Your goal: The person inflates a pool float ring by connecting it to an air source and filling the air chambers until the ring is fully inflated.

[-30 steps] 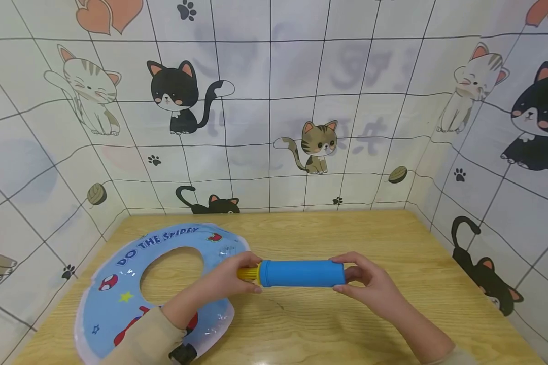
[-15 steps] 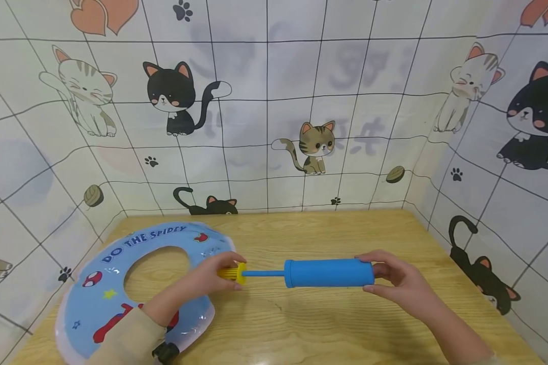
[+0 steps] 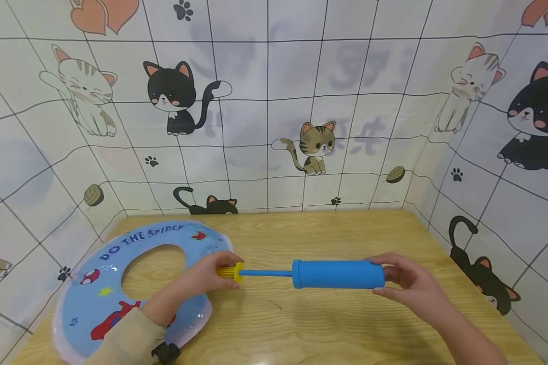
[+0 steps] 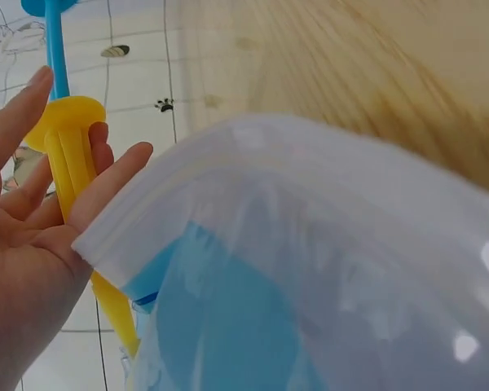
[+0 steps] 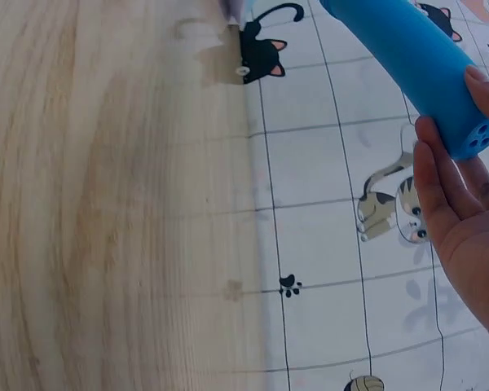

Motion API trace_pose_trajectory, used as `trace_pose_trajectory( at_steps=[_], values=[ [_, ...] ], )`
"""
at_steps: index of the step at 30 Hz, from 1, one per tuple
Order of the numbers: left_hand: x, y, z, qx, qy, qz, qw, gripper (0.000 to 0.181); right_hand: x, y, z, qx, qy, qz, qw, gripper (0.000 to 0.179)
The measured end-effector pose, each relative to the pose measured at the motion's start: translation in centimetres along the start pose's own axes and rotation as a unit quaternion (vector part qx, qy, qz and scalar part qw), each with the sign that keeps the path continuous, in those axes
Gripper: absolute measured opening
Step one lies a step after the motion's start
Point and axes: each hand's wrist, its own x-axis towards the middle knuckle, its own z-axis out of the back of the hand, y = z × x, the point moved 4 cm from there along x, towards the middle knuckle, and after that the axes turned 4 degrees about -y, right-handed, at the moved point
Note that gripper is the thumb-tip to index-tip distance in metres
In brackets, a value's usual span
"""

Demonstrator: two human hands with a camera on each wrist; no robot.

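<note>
Between both hands, a hand pump lies level above the table, its blue barrel towards the right. My left hand grips the yellow ribbed handle by its flange. A thin blue rod shows, drawn out between handle and barrel. At the barrel's far right end, my right hand holds it between thumb and fingers. Several small holes mark that end in the right wrist view. A pale blue swim ring lies under my left forearm, its near part hidden by the sleeve.
The wooden table carries all of this. Cloth walls printed with cats and grid lines enclose it at the back and both sides. A small black object sits at the left wrist, over the ring.
The hands have moved apart, pulling the rod out of the barrel. The right hand and barrel went right, the left hand and handle left. The swim ring shifted slightly left in view.
</note>
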Motion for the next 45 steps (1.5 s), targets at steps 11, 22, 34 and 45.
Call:
trace_pose_trajectory(
  at_steps=[11,22,34,45],
  values=[
    [0.8,-2.4,-2.1,0.002,0.007,-0.019,0.9998,0.054,1.2,-1.2,-3.9,0.021,0.011,-0.078,0.9967,0.046],
    [1.1,-3.1,-3.5,-0.029,0.023,-0.022,0.9991,0.053,1.8,-1.4,-6.1,0.014,0.031,-0.112,0.9931,0.049],
    [1.1,-1.0,-1.9,-0.016,0.02,-0.03,0.9992,0.049,1.6,-0.5,-3.1,-0.015,0.014,-0.053,0.9984,0.048],
    [0.4,0.5,-0.2,-0.011,0.019,-0.003,0.9998,0.045,0.4,0.5,0.9,-0.035,-0.02,-0.031,0.9987,0.051]
  ],
)
